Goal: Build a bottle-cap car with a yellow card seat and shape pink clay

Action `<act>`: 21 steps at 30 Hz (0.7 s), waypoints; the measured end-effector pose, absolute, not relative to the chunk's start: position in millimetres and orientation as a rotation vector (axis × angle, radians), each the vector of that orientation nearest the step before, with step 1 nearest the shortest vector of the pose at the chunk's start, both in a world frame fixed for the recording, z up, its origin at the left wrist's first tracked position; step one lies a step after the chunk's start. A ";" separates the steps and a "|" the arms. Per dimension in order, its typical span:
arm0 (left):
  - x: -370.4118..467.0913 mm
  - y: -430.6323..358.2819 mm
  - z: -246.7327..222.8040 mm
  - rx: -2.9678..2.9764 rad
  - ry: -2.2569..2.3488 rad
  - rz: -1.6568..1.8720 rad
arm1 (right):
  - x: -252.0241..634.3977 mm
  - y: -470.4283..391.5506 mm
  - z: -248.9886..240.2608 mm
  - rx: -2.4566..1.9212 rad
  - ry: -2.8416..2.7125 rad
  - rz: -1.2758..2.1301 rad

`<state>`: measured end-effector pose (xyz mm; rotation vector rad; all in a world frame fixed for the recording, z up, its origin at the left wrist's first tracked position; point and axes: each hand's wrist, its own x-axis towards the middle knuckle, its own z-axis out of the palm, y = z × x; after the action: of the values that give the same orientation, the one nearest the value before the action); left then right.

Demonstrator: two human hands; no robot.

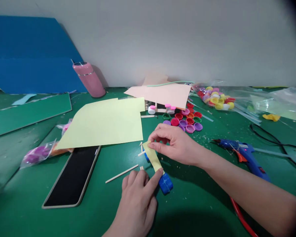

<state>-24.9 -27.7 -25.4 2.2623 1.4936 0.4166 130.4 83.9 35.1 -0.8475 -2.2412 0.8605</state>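
Note:
A narrow yellow paper strip (154, 158) slants across a small piece with blue bottle caps (165, 183) at its near end. My right hand (174, 143) pinches the strip's far end between thumb and fingers. Pressed on its near end, beside the blue caps, is the stretched index finger of my left hand (139, 196); its other fingers are bent, resting on the table. A short white stick (142, 153) pokes out at the far end, where another blue cap (147, 158) is partly hidden. One loose thin stick (122, 173) lies left of my hands.
A large yellow sheet (108, 125) overlaps a phone (74, 177) on the left. Loose coloured caps (189, 121) lie beyond my right hand, near a small assembly with white caps (160, 109). At right is a blue glue gun (246, 154). A pink bottle (90, 79) stands behind.

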 end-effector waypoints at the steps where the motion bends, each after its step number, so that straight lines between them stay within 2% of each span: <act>1: -24.3 -27.8 -25.3 2.268 1.500 0.417 | 130.4 83.9 35.0 -0.838 -2.237 0.871; 21: -22.9 -21.7 -21.6 2.282 1.657 0.250 | 133.3 80.7 37.1 -0.890 -2.280 0.894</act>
<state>-22.9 -21.7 -21.6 2.2820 1.6567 0.2504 133.3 80.7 37.1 -0.8901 -2.2798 0.8936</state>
